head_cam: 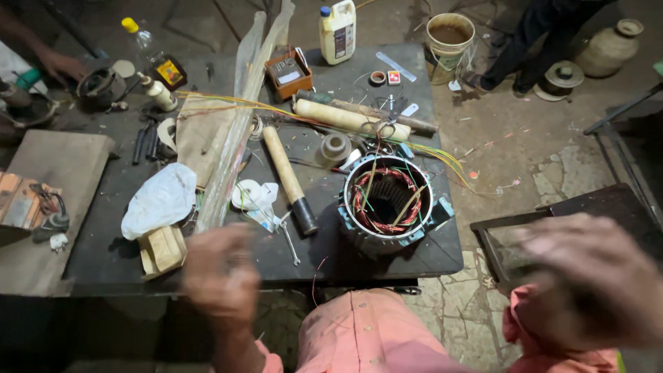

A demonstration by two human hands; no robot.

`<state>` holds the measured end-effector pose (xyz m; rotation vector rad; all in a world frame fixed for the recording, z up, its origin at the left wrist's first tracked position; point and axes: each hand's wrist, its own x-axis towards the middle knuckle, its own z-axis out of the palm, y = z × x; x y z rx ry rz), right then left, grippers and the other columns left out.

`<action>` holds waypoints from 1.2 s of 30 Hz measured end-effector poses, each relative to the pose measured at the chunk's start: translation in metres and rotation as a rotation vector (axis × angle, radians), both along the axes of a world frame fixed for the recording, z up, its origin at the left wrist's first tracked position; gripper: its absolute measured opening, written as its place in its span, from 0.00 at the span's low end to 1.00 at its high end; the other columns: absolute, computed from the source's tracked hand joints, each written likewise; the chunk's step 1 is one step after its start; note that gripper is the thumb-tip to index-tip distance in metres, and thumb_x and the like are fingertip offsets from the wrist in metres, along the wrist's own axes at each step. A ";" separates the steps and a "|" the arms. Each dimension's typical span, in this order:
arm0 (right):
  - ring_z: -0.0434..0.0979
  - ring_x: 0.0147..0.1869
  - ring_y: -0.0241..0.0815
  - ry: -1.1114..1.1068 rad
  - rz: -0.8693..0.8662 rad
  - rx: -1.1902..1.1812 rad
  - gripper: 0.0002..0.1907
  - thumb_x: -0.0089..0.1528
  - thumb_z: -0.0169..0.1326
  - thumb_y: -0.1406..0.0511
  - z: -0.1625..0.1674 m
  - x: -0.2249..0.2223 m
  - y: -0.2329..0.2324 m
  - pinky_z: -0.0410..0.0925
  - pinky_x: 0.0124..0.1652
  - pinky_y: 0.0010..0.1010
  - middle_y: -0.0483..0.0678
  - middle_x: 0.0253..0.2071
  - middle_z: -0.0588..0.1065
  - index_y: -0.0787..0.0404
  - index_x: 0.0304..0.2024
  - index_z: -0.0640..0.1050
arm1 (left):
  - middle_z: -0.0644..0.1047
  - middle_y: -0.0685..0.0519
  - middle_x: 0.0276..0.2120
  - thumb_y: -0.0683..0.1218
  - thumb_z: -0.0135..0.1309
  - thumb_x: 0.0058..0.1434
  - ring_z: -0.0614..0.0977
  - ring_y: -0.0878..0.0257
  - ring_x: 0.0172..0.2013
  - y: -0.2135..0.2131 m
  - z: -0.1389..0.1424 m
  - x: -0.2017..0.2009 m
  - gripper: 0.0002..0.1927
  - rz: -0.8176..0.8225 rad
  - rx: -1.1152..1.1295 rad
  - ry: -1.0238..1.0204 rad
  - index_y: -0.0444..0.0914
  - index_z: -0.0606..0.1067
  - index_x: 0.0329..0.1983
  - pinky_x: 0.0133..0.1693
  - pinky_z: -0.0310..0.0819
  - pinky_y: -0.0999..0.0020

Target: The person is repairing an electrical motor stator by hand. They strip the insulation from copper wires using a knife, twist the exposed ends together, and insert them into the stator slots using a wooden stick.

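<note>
Nearest the lens, at about four o'clock, the right hand (587, 283) hangs blurred over the paved floor (552, 173), off the edge of the bench; its fingers smear together and I cannot tell whether they are spread or curled, though nothing shows in its grip. Towards seven o'clock the left hand (221, 273) hovers over the near edge of the dark workbench (103, 255), equally blurred, seemingly loose and holding nothing; whether the fingers are apart cannot be told. Pink sleeves and a pink-clad knee (359, 331) fill the six o'clock area between them.

Just beyond the knee, right of centre, the motor stator (387, 204) stands on the bench with its bore facing up, red-brown copper windings ringing the inside and thin sticks tucked among the coils. Yellow and green wires (442, 159) trail from it towards three o'clock. Beside it at nine o'clock lies a wooden mallet (289, 179) with a black end, handle pointing towards eleven o'clock. A small spanner (290, 242) lies just ahead of the left hand, with a white cloth (160, 199) and a folded tan wrapper (162, 250) nearer nine o'clock.

At twelve o'clock stand a white plastic jug (338, 29) and a muddy bucket (449, 36). Another person's hand (61, 65) rests at ten o'clock.
</note>
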<state>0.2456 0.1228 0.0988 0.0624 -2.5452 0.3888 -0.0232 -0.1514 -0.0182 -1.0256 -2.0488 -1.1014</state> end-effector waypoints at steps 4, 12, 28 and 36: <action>0.76 0.61 0.58 0.092 0.158 0.330 0.29 0.59 0.58 0.60 0.000 -0.044 -0.043 0.67 0.60 0.51 0.58 0.58 0.74 0.66 0.61 0.71 | 0.78 0.51 0.40 0.31 0.60 0.51 0.79 0.54 0.43 0.041 0.020 0.026 0.18 -0.557 -0.059 -0.017 0.37 0.78 0.45 0.45 0.74 0.58; 0.79 0.43 0.50 -0.310 0.088 0.105 0.33 0.55 0.58 0.69 -0.021 -0.073 -0.041 0.72 0.37 0.40 0.52 0.43 0.77 0.65 0.64 0.70 | 0.77 0.52 0.42 0.37 0.67 0.59 0.78 0.54 0.43 0.074 0.017 0.025 0.16 -0.776 0.078 -0.046 0.38 0.77 0.49 0.46 0.75 0.59; 0.79 0.29 0.50 -0.359 -0.419 -0.232 0.29 0.59 0.55 0.74 -0.031 -0.053 -0.012 0.71 0.32 0.39 0.59 0.38 0.78 0.61 0.64 0.72 | 0.78 0.44 0.48 0.37 0.53 0.58 0.79 0.49 0.50 0.099 -0.081 -0.001 0.15 -1.044 -0.281 0.020 0.28 0.78 0.48 0.51 0.77 0.60; 0.80 0.25 0.46 -0.772 -0.520 0.209 0.27 0.63 0.51 0.70 -0.090 -0.092 -0.048 0.71 0.21 0.36 0.56 0.41 0.79 0.58 0.67 0.72 | 0.77 0.40 0.53 0.37 0.53 0.57 0.79 0.49 0.51 0.086 -0.110 -0.001 0.15 -1.063 -0.237 0.108 0.26 0.76 0.48 0.51 0.78 0.62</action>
